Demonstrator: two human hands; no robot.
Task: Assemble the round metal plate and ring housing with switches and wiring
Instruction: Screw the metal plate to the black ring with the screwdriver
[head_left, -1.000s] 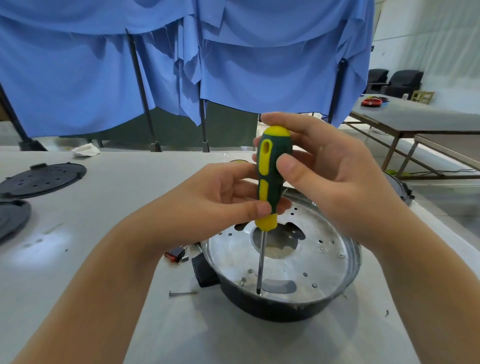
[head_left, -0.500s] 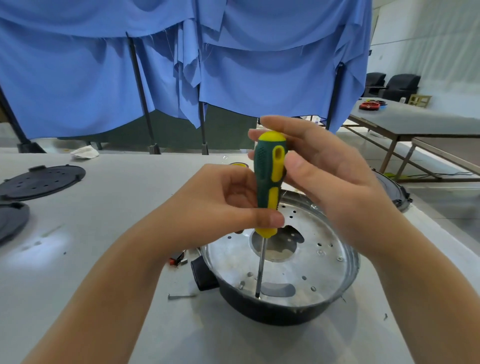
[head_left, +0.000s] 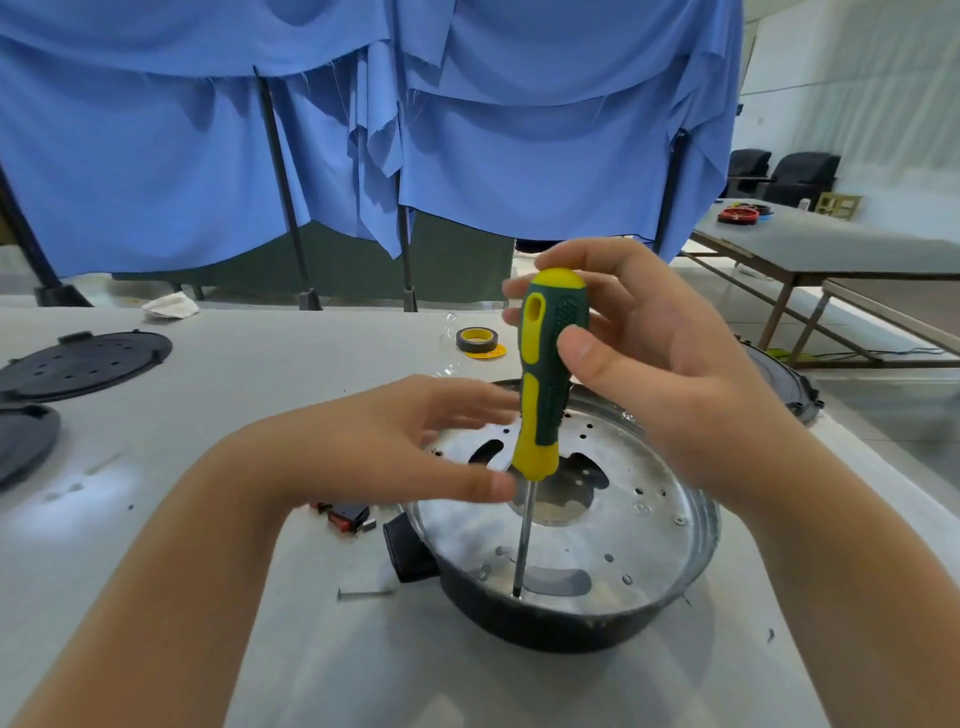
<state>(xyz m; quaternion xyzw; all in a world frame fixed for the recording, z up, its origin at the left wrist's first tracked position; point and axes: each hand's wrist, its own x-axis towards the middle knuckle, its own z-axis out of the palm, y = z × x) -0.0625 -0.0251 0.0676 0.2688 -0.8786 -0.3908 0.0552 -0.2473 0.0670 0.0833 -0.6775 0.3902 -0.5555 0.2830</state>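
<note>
I find the right hand (head_left: 670, 374) gripping the screwdriver (head_left: 545, 384) on a near-rim screw, apparently unfinished, in the metal plate (head_left: 649, 525), left hand (head_left: 415, 441) loosely spread, holding nothing.

1. The right hand (head_left: 660, 364) grips the green-and-yellow handle of the screwdriver (head_left: 545, 395), which stands nearly upright.
2. The screwdriver tip rests on the near rim area of the round metal plate (head_left: 623, 540), seated in the dark ring housing (head_left: 545, 629).
3. The left hand (head_left: 415, 441), fingers relaxed and blurred, sits just beside the handle.
4. A loose screw (head_left: 363, 593) lies on the desk (head_left: 208, 519).
</note>
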